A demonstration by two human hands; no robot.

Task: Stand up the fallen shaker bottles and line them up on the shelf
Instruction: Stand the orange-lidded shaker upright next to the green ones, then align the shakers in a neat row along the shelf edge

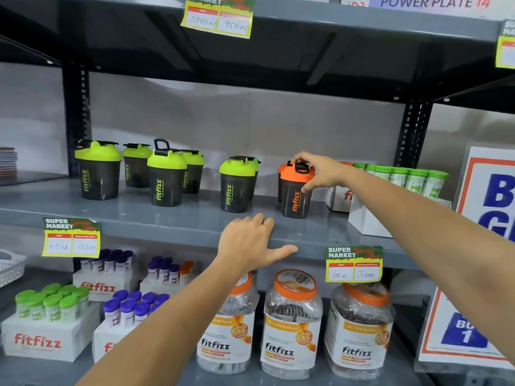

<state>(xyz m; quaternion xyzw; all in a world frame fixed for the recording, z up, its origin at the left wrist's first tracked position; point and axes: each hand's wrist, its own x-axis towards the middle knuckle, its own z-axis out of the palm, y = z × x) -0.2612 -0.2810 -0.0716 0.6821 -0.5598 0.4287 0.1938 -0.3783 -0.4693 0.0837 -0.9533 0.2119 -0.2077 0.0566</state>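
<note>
Dark shaker bottles stand upright on the grey middle shelf (172, 218). Several have green lids: one at the far left (98, 171), one in front with its loop raised (166, 179), others behind them, and one nearer the middle (237, 185). An orange-lidded shaker (296, 192) stands upright to the right, with another orange lid just behind it. My right hand (316, 171) grips the front orange shaker by its lid and upper body. My left hand (250, 243) rests on the shelf's front edge, fingers on top and thumb spread, holding nothing.
Green-capped tubes in a white box (367, 218) crowd the shelf right of the orange shaker. A large sign (485, 246) leans at the right. Price tags hang from shelf edges. Below stand orange-lidded jars (292, 321) and boxes of tubes. Black uprights frame the bay.
</note>
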